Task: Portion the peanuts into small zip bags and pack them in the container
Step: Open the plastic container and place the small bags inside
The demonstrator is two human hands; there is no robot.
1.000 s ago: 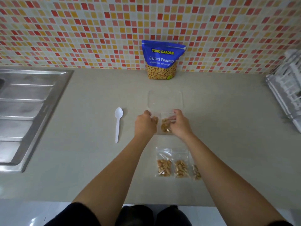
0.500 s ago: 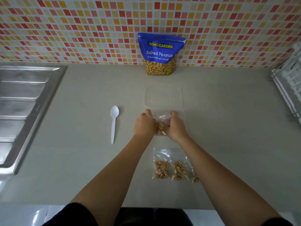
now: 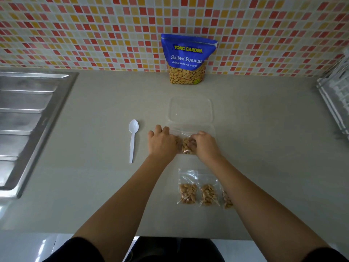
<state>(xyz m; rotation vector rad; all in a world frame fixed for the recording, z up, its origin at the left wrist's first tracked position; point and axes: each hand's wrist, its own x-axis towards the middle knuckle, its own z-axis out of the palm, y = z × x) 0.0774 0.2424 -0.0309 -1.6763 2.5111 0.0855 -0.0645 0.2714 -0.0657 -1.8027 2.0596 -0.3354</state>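
A small zip bag of peanuts (image 3: 187, 145) lies in the near half of a clear hinged plastic container (image 3: 190, 110), whose open lid lies flat behind it. My left hand (image 3: 162, 143) holds the bag's left side and my right hand (image 3: 204, 145) pinches its right side. Near me on the counter lie three more filled zip bags: one on the left (image 3: 188, 190), one in the middle (image 3: 208, 193), and one (image 3: 227, 200) partly hidden under my right forearm. The blue Salted Peanuts pouch (image 3: 187, 59) stands against the tiled wall.
A white plastic spoon (image 3: 132, 139) lies left of my hands. A steel sink drainboard (image 3: 28, 118) fills the left side. A white dish rack (image 3: 336, 103) sits at the right edge. The counter's front edge runs just below the filled bags.
Both hands have brought the bag slightly forward and lower into the container, and the view has tilted a little. The other bags, spoon and pouch have stayed put.
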